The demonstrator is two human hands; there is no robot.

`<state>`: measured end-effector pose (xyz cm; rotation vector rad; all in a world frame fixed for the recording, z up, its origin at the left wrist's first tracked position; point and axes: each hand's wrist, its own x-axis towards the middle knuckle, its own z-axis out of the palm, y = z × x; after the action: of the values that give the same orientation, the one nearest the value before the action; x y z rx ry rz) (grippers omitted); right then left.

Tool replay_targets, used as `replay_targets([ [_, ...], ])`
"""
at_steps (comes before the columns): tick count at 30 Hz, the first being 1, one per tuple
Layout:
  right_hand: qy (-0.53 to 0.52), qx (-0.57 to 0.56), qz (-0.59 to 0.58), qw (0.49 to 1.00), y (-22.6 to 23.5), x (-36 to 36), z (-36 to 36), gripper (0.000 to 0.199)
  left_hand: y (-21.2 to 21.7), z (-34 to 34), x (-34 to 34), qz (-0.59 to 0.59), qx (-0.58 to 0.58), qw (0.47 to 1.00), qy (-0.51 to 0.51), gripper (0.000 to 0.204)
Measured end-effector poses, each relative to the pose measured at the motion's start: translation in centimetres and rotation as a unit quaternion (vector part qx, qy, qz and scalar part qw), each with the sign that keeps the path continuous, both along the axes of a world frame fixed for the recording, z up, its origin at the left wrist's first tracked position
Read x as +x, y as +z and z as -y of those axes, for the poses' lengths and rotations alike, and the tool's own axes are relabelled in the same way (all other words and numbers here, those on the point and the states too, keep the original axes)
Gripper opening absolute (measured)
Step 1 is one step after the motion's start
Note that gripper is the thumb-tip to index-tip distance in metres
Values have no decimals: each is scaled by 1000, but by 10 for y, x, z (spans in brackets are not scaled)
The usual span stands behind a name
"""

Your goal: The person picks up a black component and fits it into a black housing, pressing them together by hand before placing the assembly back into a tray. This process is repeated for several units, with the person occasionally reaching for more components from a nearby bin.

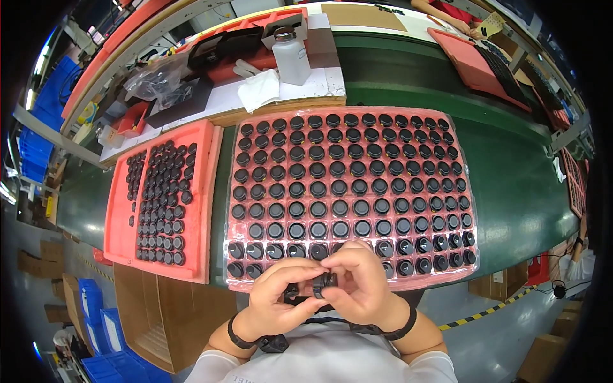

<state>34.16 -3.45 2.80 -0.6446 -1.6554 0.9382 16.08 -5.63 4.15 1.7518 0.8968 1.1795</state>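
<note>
My left hand [271, 299] and my right hand [364, 290] meet just in front of the near edge of a pink tray [237, 230]. Between their fingertips they pinch a small black round part [326, 281], held on its side. Another dark piece [291, 292] shows inside the curl of my left hand; what it is, I cannot make out. Rows of black round caps [340, 188] fill the tray's clear-lined pockets, and one pocket in the left column shows bare pink. My fingers cover part of the nearest row.
Left of the tray, a pink foam tray [121, 239] holds more black parts. Behind stand a white bottle [291, 59], a white cloth [258, 90] and plastic bags [156, 83]. Another person's hand [476, 32] is at the far right by a pink tray [456, 54]. A cardboard box [150, 306] stands below left.
</note>
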Motion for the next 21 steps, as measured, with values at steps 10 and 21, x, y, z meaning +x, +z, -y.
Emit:
replay_targets([
  [10, 22, -51, 35, 998, 4, 0, 8, 22, -6, 1, -4, 28, -5, 999, -24, 43],
  [21, 131, -280, -217, 926, -4, -2, 16, 27, -9, -1, -4, 48, -19, 998, -31, 43],
])
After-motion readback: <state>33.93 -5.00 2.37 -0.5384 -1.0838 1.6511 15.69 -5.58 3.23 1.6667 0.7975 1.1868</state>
